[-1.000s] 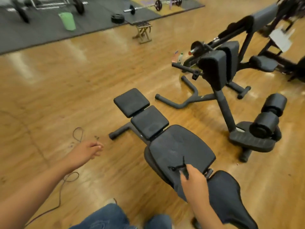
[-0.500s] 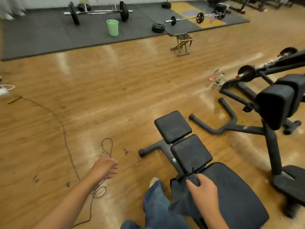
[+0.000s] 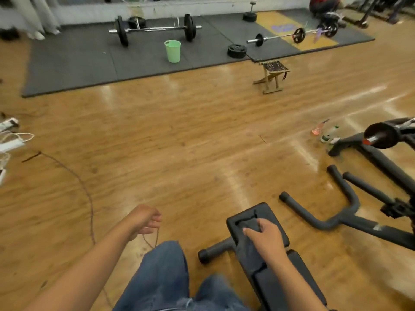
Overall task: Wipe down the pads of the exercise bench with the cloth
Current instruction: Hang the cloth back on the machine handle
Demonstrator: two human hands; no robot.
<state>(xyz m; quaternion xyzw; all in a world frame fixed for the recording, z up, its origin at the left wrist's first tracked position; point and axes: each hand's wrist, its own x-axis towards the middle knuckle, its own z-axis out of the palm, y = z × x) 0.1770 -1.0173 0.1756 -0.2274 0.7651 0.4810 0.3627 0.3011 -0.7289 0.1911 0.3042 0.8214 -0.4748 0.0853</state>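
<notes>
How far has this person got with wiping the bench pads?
Nothing on the pads shows which are already clean, so what is done cannot be judged. In hand: the right hand holds the dark cloth on the far end pad of the bench. The left hand hangs free over the floor, holding nothing. The nearer pad lies under that forearm, with no cloth on it.

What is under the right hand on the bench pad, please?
A dark cloth lies under the right hand, on the end pad of the bench. The hand covers part of the cloth, so its full extent is hidden.
</notes>
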